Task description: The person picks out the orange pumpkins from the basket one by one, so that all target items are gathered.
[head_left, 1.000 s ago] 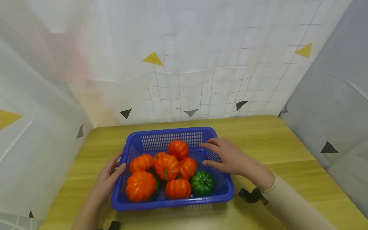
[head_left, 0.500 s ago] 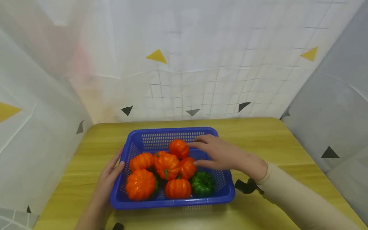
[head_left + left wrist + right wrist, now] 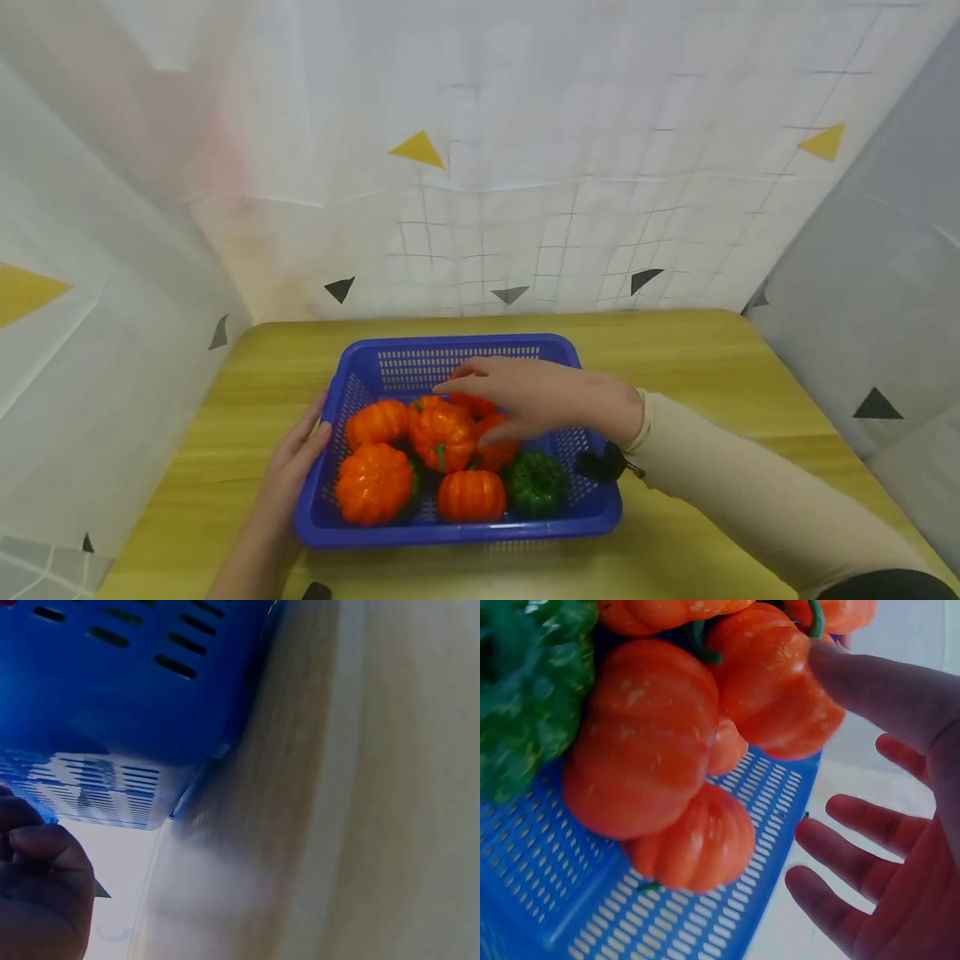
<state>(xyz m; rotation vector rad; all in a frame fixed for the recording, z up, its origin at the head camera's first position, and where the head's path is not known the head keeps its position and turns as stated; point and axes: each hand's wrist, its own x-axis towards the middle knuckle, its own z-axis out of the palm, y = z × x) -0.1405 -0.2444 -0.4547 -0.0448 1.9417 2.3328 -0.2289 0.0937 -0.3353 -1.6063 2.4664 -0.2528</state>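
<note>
A blue plastic basket holds several shiny small pumpkins, mostly orange. My left hand holds the basket's left rim, thumb at the edge and fingers along the outer side. Above the right half of the basket, my right hand reaches in with fingers spread and partly hides two orange pumpkins. In the right wrist view its thumb overlaps one orange pumpkin; whether they touch, I cannot tell. The ridged orange pumpkin lies on top at the middle. A green pumpkin sits at the front right.
The basket stands on a yellow wood-grain table. White sheeting with triangle marks closes in the back and both sides. Black wrist mounts stick out below the forearms.
My right hand has moved left from the basket's right side to above the orange pumpkins. My left hand stays at the left rim, and the pumpkins have not visibly moved.
</note>
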